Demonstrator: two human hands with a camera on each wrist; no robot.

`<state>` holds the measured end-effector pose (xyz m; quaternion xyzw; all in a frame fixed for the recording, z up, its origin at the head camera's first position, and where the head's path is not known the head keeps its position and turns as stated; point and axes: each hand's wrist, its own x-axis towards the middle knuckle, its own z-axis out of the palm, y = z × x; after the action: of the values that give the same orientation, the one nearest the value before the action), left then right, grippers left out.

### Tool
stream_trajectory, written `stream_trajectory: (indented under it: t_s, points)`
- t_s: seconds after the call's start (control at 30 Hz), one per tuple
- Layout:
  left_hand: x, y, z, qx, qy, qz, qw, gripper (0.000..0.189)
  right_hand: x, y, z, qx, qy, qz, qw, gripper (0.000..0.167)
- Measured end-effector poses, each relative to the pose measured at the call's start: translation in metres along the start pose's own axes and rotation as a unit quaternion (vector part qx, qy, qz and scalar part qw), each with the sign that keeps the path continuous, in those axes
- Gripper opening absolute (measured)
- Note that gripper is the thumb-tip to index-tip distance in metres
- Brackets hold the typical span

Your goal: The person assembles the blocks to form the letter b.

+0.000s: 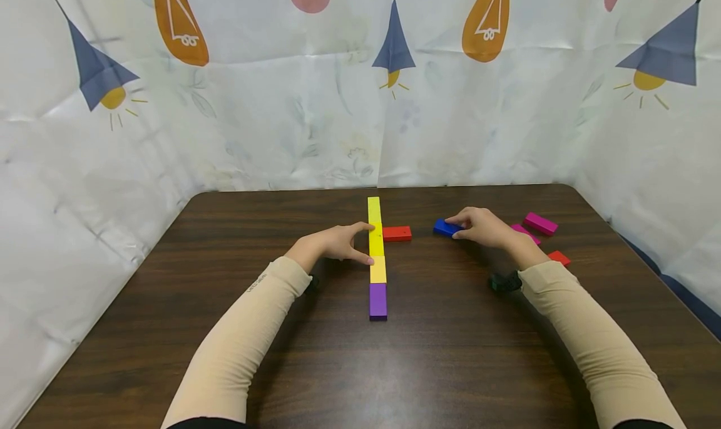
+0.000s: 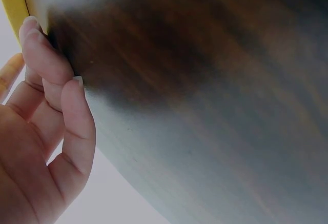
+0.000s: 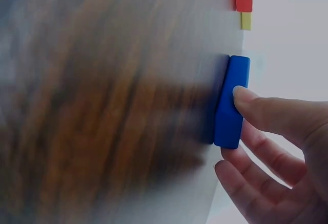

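Note:
Down the middle of the table runs a line of blocks in the head view: a far yellow block (image 1: 374, 210), a middle yellow block (image 1: 376, 241), a near yellow block (image 1: 378, 270) and a purple block (image 1: 378, 301). A red block (image 1: 397, 233) juts out to the right from the middle yellow one. My left hand (image 1: 336, 242) touches the left side of the line with spread thumb and forefinger at the yellow blocks. With thumb and fingers, my right hand (image 1: 485, 227) pinches a blue block (image 3: 233, 103), low over the tabletop, right of the red block and apart from it.
Beyond my right wrist lie a magenta block (image 1: 541, 223), another magenta block (image 1: 525, 233) partly behind the wrist, and a red block (image 1: 559, 258) partly behind the sleeve. The dark wooden table (image 1: 315, 366) ends at a patterned curtain (image 1: 315, 128).

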<state>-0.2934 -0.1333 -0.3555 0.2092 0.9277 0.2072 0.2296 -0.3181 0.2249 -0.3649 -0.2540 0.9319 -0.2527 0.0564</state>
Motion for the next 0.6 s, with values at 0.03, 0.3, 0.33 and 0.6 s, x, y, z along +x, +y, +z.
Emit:
stream_trajectory:
  t_s: [0.03,0.3,0.33,0.6]
  points:
    - [-0.0001,-0.0001,0.0,0.001,0.001,0.001,1.0,0.092,-0.0001,-0.001,0.0005,-0.001,0.0,-0.005,1.0,0.04]
    - [-0.0001,0.0001,-0.0004,0.0,0.002,0.001,1.0,0.092,0.0009,-0.0044,0.0053,-0.012,-0.003,-0.017,0.9998,0.041]
    - [-0.0002,0.0003,-0.0002,-0.001,0.002,0.0,1.0,0.092,0.0011,-0.0051,0.0056,-0.011,-0.004,-0.02,0.9997,0.041]
    - [0.0005,-0.0006,0.0006,-0.005,0.001,-0.002,1.0,0.092,0.002,-0.0108,0.0066,-0.007,-0.009,-0.032,0.9994,0.04]
